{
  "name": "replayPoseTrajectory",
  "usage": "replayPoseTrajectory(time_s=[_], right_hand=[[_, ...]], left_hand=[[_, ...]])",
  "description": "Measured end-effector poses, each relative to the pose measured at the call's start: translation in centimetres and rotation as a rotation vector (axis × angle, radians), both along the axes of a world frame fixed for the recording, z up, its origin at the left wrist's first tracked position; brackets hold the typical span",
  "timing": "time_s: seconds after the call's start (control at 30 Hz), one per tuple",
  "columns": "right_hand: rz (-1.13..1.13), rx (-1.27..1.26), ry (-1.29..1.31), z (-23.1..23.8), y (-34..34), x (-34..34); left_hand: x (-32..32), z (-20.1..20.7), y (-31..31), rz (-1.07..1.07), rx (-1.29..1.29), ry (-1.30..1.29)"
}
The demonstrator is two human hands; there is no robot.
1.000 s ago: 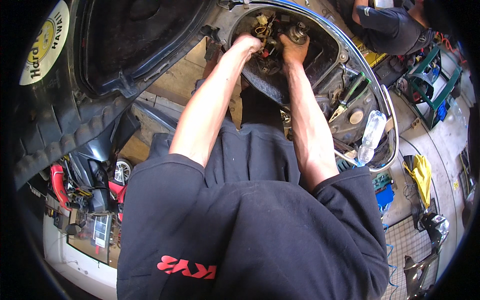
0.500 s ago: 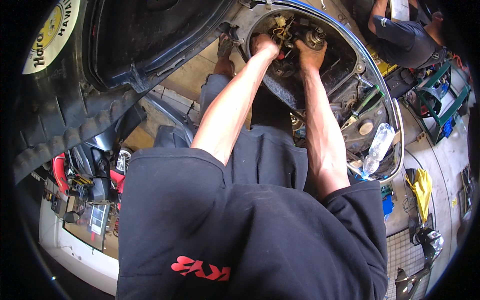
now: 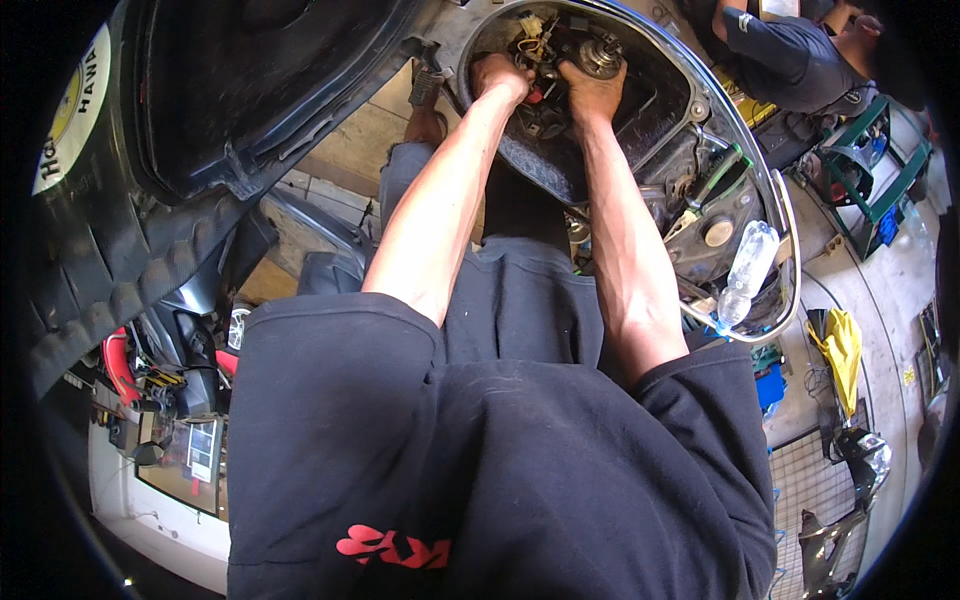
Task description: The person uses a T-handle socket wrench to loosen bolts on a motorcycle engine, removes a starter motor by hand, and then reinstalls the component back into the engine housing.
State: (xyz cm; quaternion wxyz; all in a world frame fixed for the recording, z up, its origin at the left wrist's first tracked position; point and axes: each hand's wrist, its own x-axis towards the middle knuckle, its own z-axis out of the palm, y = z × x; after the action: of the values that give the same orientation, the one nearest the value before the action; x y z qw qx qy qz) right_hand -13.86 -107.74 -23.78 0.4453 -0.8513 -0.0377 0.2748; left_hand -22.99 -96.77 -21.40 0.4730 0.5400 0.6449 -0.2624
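Note:
Both arms reach into the dark storage well (image 3: 545,170) of a scooter body, beneath its raised seat (image 3: 260,80). My right hand (image 3: 597,97) is wrapped round a round, greasy metal part (image 3: 601,55), its thumb on the near left side. My left hand (image 3: 500,76) is curled at the left of the well, fingers bent down beside dark metal pieces. What those fingers hold is hidden. Between and beyond the hands are yellowish wires with a pale connector (image 3: 533,35). A small red piece (image 3: 535,97) shows next to my left fingertips.
Green-handled pliers (image 3: 722,178) and a clear plastic bottle (image 3: 748,270) lie on the scooter's rear frame at right. A co-worker in a dark shirt (image 3: 790,60) is at far right, near a green metal frame (image 3: 870,185). A yellow cloth (image 3: 840,355) hangs farther right.
The whole view has shifted slightly, so the scooter and my arms appear higher and farther left. Both hands keep nearly the same grip and place inside the well.

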Motion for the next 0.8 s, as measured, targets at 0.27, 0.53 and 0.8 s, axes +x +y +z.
replayPoseTrajectory(time_s=[0.27,0.53,0.8], right_hand=[[-0.018,-0.036,0.031,1.6,0.7,-0.5],[-0.023,-0.030,0.006,1.4,0.4,-0.6],[-0.013,0.000,0.017,2.3,0.8,-0.5]], left_hand=[[-0.1,-0.7,-1.8,0.136,0.167,-0.111],[0.2,0.1,-2.4,0.029,0.281,-0.098],[0.1,0.7,-2.6,0.064,0.248,-0.126]])
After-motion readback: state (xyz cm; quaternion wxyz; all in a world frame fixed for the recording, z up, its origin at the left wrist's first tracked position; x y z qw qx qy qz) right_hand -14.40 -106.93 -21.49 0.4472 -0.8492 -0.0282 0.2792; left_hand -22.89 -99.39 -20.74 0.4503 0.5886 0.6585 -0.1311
